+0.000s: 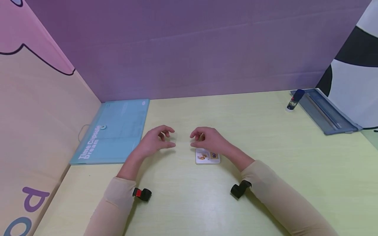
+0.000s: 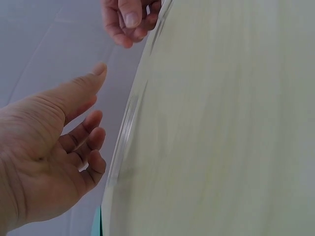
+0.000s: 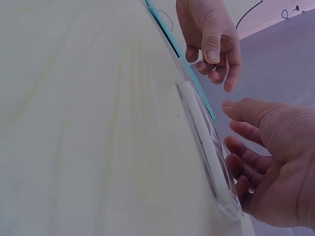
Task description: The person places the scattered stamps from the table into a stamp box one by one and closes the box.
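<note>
My left hand (image 1: pixel 155 141) hovers over the table with thumb and fingers apart, nothing between them. Beside its fingertips lies a thin clear piece (image 1: pixel 172 138), its edge (image 2: pixel 127 132) showing low on the tabletop in the left wrist view. To the right, my right hand (image 1: pixel 210 139) is held with loosely bent fingers and a gap to the thumb, gripping nothing. Partly under it in the head view is a small flat clear case (image 1: pixel 203 161) with printed pictures inside. The right wrist view shows its side edge (image 3: pixel 209 147) close by the fingers.
A blue document folder (image 1: pixel 118 131) with white lettering lies at the left. At the far right, a glue stick (image 1: pixel 295 99) stands beside a grey-blue zip pouch (image 1: pixel 327 113). A purple wall panel (image 1: pixel 192 59) rises behind the table (image 1: pixel 189 203).
</note>
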### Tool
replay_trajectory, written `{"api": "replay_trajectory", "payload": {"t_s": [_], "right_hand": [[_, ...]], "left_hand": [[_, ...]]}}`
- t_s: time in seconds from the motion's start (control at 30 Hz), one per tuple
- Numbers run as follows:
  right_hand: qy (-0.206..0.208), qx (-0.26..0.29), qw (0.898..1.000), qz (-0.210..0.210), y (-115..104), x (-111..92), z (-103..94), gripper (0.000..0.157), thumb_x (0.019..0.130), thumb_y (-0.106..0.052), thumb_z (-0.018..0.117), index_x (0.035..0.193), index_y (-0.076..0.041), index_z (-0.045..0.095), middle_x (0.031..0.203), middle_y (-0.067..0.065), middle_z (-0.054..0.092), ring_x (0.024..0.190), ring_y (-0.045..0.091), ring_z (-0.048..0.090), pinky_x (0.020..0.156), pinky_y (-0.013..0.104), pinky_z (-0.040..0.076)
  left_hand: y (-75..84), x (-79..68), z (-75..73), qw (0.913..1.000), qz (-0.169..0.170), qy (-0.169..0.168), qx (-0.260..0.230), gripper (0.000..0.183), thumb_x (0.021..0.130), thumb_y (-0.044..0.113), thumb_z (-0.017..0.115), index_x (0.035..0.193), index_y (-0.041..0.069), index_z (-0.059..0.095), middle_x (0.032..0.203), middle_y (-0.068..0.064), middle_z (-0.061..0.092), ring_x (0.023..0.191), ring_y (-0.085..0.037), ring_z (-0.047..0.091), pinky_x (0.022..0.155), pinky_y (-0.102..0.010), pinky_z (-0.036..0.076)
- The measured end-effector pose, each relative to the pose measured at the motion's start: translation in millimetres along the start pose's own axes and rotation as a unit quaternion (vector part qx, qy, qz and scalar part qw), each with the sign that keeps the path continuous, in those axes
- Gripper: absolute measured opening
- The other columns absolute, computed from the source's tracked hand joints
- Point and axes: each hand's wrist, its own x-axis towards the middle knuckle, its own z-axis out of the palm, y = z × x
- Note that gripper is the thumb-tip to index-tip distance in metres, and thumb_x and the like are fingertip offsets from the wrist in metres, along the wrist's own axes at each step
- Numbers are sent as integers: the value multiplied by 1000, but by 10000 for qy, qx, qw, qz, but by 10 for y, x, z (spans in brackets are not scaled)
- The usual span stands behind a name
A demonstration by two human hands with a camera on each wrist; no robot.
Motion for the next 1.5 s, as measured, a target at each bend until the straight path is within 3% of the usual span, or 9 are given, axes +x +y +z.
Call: {"api": "replay_trajectory", "payload": {"t_s": [0.2,0.8,1.2,1.5], "right_hand": [[-76,39,10000,-24,-27,54,35,27,89,-16,79,114,-8,69,94,2,61,83,19,58,78,33,47],[-142,54,9998,-137,-77,229,145,30,88,-18,80,114,-9,68,94,3,60,84,20,60,78,32,48],[-195,-17,9998,18,-133,339,223,35,87,-17,81,117,-9,65,93,2,60,80,18,57,68,28,48],[-226,-166,9995,132,-153,381,276,41,86,-18,82,122,-10,63,92,2,59,73,15,53,68,27,46]], "left_hand": [[-57,-25,-104,9996,-188,188,-43,50,85,19,84,130,11,64,112,-11,58,96,-27,54,69,-36,49],[-290,-47,-348,9990,-353,251,-147,56,87,16,82,137,10,58,117,-12,54,102,-29,52,79,-38,44],[-393,-42,-370,9984,-380,154,-383,58,87,8,81,138,6,55,111,-14,51,97,-28,49,82,-37,43],[-434,-33,-367,9992,-341,0,-197,59,87,7,80,140,4,55,111,-12,50,98,-26,46,84,-35,41]]}}
